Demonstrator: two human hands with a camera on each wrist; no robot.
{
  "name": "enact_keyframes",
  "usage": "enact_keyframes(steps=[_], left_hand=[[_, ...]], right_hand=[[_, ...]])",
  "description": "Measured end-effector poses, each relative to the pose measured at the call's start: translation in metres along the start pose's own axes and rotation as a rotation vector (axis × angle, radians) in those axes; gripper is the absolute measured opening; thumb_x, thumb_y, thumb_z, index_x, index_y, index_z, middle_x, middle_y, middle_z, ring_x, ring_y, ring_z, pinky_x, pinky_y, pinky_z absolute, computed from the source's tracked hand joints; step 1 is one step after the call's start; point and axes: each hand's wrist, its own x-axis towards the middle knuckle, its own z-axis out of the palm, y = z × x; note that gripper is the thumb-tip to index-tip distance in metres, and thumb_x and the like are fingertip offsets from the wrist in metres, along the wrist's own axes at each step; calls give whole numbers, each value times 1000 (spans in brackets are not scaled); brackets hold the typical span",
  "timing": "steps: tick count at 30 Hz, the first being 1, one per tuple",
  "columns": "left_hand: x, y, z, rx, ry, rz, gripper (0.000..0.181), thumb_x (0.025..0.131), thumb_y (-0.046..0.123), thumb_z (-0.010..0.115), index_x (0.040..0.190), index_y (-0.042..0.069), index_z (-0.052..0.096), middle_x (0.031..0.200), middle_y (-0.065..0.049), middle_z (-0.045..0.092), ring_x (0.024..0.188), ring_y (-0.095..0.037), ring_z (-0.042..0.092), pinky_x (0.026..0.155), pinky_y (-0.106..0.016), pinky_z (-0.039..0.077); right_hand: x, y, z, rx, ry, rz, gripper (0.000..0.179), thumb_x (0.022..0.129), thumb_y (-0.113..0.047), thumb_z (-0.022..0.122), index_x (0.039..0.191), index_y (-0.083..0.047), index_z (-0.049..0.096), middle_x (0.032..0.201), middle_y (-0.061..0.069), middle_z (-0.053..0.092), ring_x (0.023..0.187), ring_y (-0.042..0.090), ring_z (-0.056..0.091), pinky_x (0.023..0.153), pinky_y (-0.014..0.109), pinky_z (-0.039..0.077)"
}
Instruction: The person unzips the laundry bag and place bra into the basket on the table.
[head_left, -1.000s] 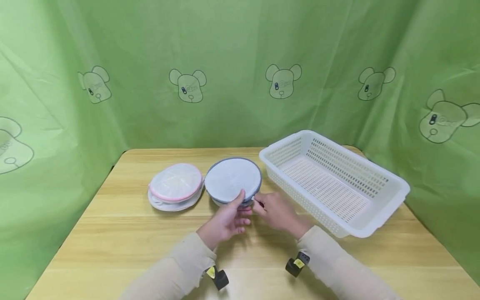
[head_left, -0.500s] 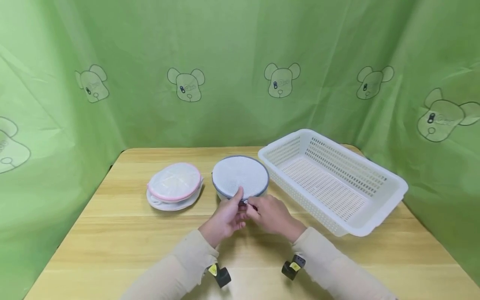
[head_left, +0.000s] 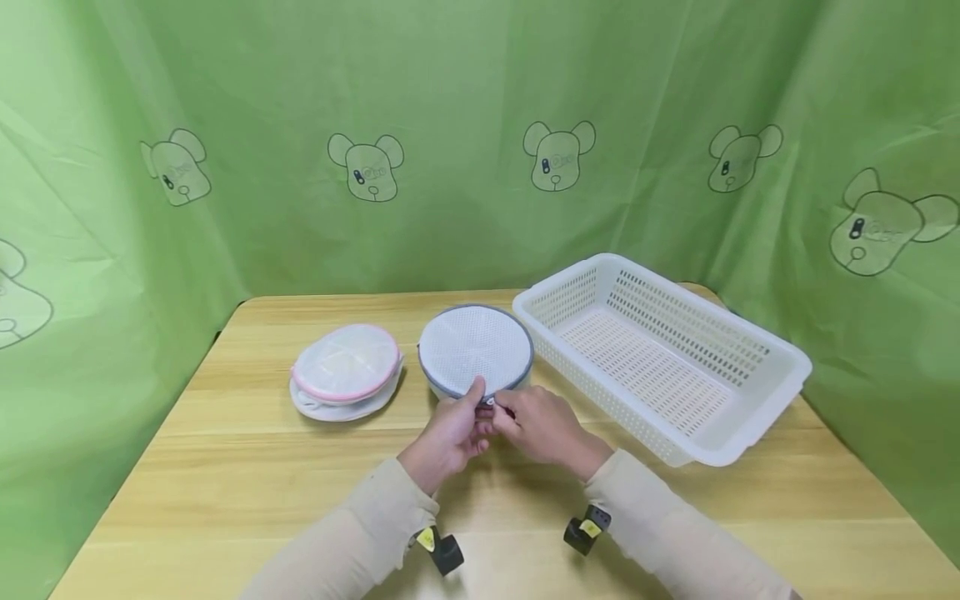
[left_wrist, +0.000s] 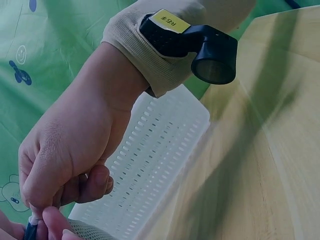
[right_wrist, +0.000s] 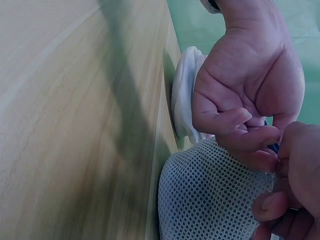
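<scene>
A round mesh laundry bag (head_left: 471, 346) with a white top and a grey-blue zipped edge stands mid-table. My left hand (head_left: 447, 437) grips its near rim, thumb on top and fingers curled beneath. Right beside it, my right hand (head_left: 543, 423) pinches the small zipper pull (head_left: 491, 402) at that edge. In the right wrist view the bag's honeycomb mesh side (right_wrist: 210, 192) bulges under both hands, whose fingertips meet at the zipper. The left wrist view shows the right hand's curled fingers close over the blue trim (left_wrist: 30, 232), which fingers partly hide.
Left of the bag, a pink-edged mesh bag (head_left: 348, 362) lies flat on a white one (head_left: 352, 410). To the right stands a large white perforated plastic basket (head_left: 603, 390), set at an angle. Green curtains (head_left: 450, 217) enclose the wooden table (head_left: 225, 492) at the back and sides.
The mesh bag has shifted slightly right and turned. My right hand has come left along the rim, close against the left hand. The other bags and basket stay put.
</scene>
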Motion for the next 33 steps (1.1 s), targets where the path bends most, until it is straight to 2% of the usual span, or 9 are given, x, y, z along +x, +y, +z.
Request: enact_keyframes(steps=[14, 23, 33], left_hand=[[0, 4, -8, -14, -17, 6, 42, 99, 44, 50, 85, 8, 66, 72, 0, 64, 55, -7, 52, 51, -19, 39], [0, 4, -10, -35, -25, -4, 40, 100, 42, 50, 84, 9, 65, 73, 0, 64, 55, -7, 52, 52, -19, 40], [0, 7, -12, -29, -29, -8, 39, 100, 43, 50, 87, 7, 60, 75, 0, 62, 56, -7, 52, 52, -19, 39]], right_hand=[[2, 3, -1, 14, 3, 6, 35, 93, -18, 57, 63, -20, 40, 53, -12, 32, 48, 3, 33, 42, 20, 30], [1, 8, 0, 41, 14, 6, 36, 92, -14, 57, 61, -21, 40, 53, -13, 32, 46, 2, 32, 41, 19, 30], [0, 10, -4, 45, -11, 20, 34, 93, -14, 56, 62, -20, 41, 53, -11, 34, 47, 2, 34, 42, 19, 31]])
